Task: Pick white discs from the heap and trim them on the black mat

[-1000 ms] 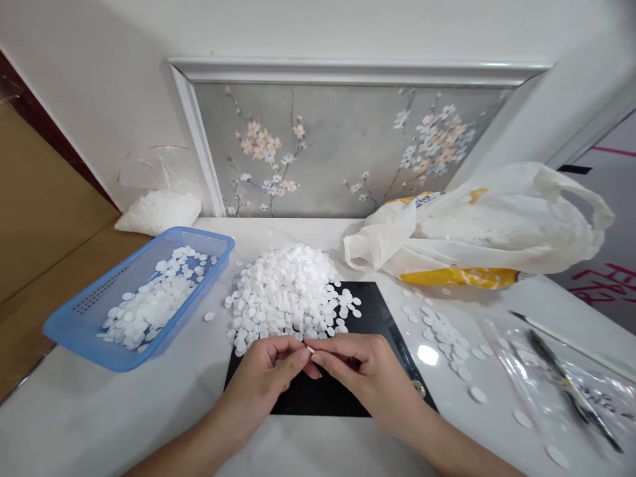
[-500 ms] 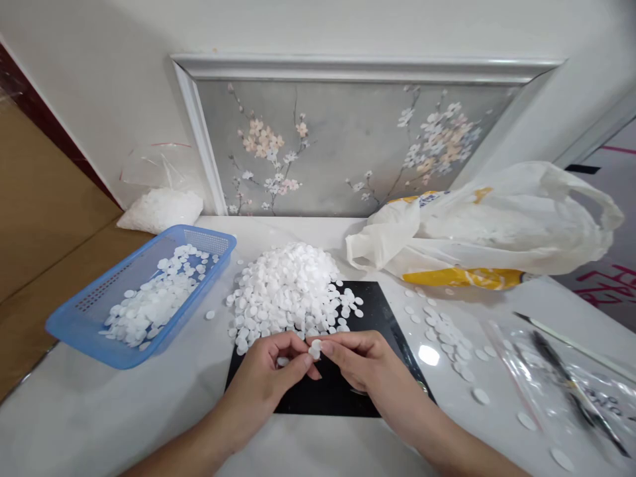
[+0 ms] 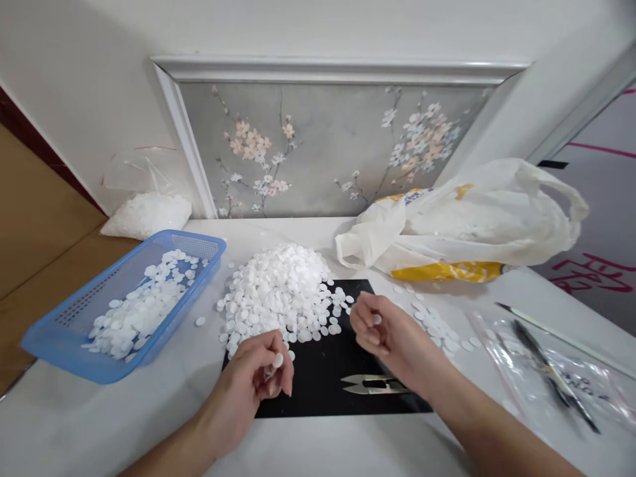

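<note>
My left hand (image 3: pixel 256 374) is curled at the near side of the pile of small white discs (image 3: pixel 283 285). A white disc (image 3: pixel 277 360) shows between its thumb and fingers, perhaps with more behind it. My right hand (image 3: pixel 385 331) is raised over the right part of the black mat (image 3: pixel 322 371), its fingers curled in. Another white disc (image 3: pixel 376 319) shows in that hand. Silver thread snips (image 3: pixel 372 384) lie on the mat below my right hand, their points to the left and their rear end near my wrist.
A blue plastic basket (image 3: pixel 199 291) with white discs stands left. Behind it leans a clear bag (image 3: pixel 149 215) of white pieces. At the back right lies a white and yellow plastic bag (image 3: pixel 462 232). Loose discs (image 3: pixel 437 324), a pen (image 3: pixel 556 374) and a clear zip bag (image 3: pixel 501 351) lie right.
My hands have moved apart from where they met at a disc. The right hand went up and to the right, uncovering the snips; the left shifted slightly left. The view has turned slightly.
</note>
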A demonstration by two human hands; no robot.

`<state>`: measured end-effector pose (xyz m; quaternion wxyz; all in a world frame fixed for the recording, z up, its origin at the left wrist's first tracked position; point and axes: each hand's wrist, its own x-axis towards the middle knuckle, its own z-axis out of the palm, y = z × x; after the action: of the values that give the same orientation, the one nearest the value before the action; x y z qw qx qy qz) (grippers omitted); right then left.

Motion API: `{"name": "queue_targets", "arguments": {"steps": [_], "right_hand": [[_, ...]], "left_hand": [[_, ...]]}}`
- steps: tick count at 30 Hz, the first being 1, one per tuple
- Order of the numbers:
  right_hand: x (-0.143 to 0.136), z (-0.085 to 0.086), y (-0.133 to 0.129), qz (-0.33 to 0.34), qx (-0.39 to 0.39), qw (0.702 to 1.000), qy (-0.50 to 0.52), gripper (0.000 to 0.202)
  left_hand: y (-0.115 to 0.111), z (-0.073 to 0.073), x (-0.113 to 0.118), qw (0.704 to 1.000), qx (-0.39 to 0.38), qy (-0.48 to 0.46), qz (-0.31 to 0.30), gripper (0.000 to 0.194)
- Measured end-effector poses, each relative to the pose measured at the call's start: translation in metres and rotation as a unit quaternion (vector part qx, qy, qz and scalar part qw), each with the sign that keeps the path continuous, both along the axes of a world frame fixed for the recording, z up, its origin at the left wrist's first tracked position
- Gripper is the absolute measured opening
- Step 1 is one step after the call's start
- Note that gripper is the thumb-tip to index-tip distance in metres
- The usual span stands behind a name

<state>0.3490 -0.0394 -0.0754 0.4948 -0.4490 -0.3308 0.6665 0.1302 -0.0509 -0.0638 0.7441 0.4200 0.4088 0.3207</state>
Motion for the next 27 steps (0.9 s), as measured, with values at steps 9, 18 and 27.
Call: {"name": "queue_targets", "arguments": {"steps": [9, 18, 27], "right_hand": [[0.014, -0.017, 0.009, 0.084, 0.157, 0.833, -0.524, 0.01], [0.004, -0.015, 0.005, 0.086, 0.233, 0.826, -0.506, 0.02], [-0.028, -0.008, -0.016, 0.114, 0.048, 0.968, -0.217, 0.032]], "left_hand": [[0.003, -0.002, -0.004, 0.999, -0.022, -0.024, 0.016, 0.024], [-0.001, -0.001, -0.002, 0.999, -0.024, 0.017, 0.026, 0.013], [-0.003, -0.006, 0.012, 0.994, 0.027, 0.099, 0.032, 0.023]]}}
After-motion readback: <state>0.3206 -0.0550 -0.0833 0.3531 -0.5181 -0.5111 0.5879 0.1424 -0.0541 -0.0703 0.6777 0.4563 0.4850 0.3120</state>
